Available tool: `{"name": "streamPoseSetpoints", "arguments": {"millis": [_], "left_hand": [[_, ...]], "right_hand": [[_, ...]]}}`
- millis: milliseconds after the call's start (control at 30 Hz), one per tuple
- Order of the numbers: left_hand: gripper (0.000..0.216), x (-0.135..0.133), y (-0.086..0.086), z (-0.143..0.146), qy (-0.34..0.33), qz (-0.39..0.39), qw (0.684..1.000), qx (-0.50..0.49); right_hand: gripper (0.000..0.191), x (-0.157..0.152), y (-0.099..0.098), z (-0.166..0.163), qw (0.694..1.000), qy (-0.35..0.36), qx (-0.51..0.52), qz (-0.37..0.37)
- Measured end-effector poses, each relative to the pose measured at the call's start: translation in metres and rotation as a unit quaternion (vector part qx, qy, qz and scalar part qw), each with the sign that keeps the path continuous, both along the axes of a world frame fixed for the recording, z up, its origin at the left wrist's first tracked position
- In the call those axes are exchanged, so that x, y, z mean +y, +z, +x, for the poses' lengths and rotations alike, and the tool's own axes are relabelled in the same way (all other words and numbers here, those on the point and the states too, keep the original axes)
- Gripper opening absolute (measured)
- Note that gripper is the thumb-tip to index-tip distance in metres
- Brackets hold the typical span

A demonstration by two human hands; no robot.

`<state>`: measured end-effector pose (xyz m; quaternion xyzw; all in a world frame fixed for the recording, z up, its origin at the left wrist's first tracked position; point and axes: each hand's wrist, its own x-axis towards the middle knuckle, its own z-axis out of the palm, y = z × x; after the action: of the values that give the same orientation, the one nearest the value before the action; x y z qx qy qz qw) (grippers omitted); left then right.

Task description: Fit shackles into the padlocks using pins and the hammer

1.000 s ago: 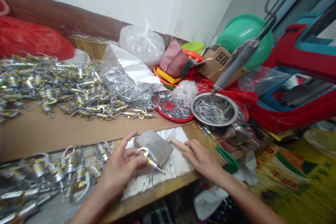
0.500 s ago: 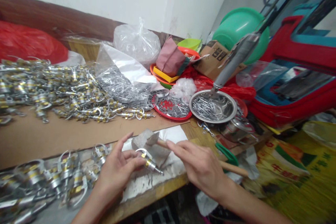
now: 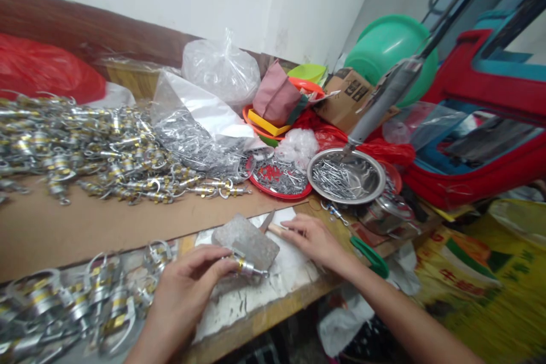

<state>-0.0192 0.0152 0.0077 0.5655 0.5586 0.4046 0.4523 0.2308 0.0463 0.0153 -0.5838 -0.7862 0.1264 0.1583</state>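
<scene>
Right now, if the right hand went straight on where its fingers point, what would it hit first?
Probably the hammer head just ahead of the right hand, then the grey block; depth unclear.

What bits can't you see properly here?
Head view:
- Wooden-handled tool: the right hand covers most of its handle.
- Small metal fitting: the left hand hides its near end.
- Fittings at lower left: blurred, cut off by the picture's edge.
- Pins in the steel bowl: too small to tell apart.
</scene>
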Motion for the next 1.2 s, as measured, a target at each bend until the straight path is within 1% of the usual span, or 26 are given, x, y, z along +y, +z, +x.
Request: {"name": "streamPoseSetpoints", "arguments": {"millis": [67, 100, 167, 233, 333, 433, 567, 633, 700, 767, 800, 867, 933, 1067, 1200], "left_hand": [[0.014, 0.002, 0.0, 0.001, 0.003, 0.06, 0.998, 0.02], [0.013, 0.002, 0.001, 0.002, 0.005, 0.085, 0.996, 0.029], [0.013, 0.003, 0.004, 0.005, 0.001, 0.111, 0.993, 0.043], [0.013, 0.002, 0.007, 0.007, -0.014, 0.113, 0.993, 0.044], [0.014, 0.001, 0.011, 0.008, -0.04, 0.099, 0.994, 0.033], [0.016, -0.001, 0.013, 0.007, -0.045, 0.101, 0.993, 0.029], [0.015, -0.003, 0.013, 0.006, -0.032, 0.098, 0.994, 0.02], [0.016, -0.004, 0.013, 0.005, -0.014, 0.094, 0.995, 0.016], [0.02, -0.004, 0.012, 0.005, 0.007, 0.083, 0.996, 0.019], [0.027, -0.004, 0.01, 0.005, 0.026, 0.066, 0.997, 0.026], [0.03, -0.003, 0.009, 0.005, 0.033, 0.061, 0.997, 0.029], [0.035, -0.002, 0.006, 0.005, 0.04, 0.061, 0.997, 0.026], [0.036, -0.001, 0.004, 0.005, 0.041, 0.067, 0.997, 0.022], [0.03, -0.002, 0.006, 0.006, 0.04, 0.08, 0.996, 0.015], [0.018, -0.004, 0.012, 0.006, -0.011, 0.106, 0.994, -0.001]], "right_hand": [[0.028, 0.025, 0.006, -0.003, 0.997, -0.025, -0.052, 0.06], [0.031, 0.04, 0.009, -0.004, 0.994, -0.038, -0.067, 0.075], [0.035, 0.069, 0.011, -0.003, 0.993, -0.041, -0.084, 0.069], [0.03, 0.093, 0.01, -0.002, 0.993, -0.033, -0.099, 0.053], [0.019, 0.112, 0.007, -0.001, 0.993, -0.031, -0.103, 0.046], [0.015, 0.114, 0.005, 0.001, 0.994, -0.045, -0.077, 0.065], [0.02, 0.101, 0.011, 0.001, 0.991, -0.076, -0.006, 0.109], [0.022, 0.086, 0.016, -0.008, 0.988, -0.078, 0.038, 0.127], [0.021, 0.062, 0.019, -0.024, 0.987, -0.062, 0.074, 0.129], [0.016, 0.033, 0.02, -0.045, 0.987, -0.02, 0.117, 0.11], [0.013, 0.019, 0.021, -0.055, 0.983, 0.011, 0.152, 0.098], [0.012, -0.006, 0.021, -0.071, 0.963, 0.077, 0.245, 0.076], [0.015, -0.021, 0.022, -0.081, 0.944, 0.115, 0.303, 0.063], [0.016, -0.028, 0.025, -0.086, 0.936, 0.101, 0.336, 0.043], [0.014, -0.026, 0.023, -0.085, 0.931, 0.097, 0.351, 0.042]]}}
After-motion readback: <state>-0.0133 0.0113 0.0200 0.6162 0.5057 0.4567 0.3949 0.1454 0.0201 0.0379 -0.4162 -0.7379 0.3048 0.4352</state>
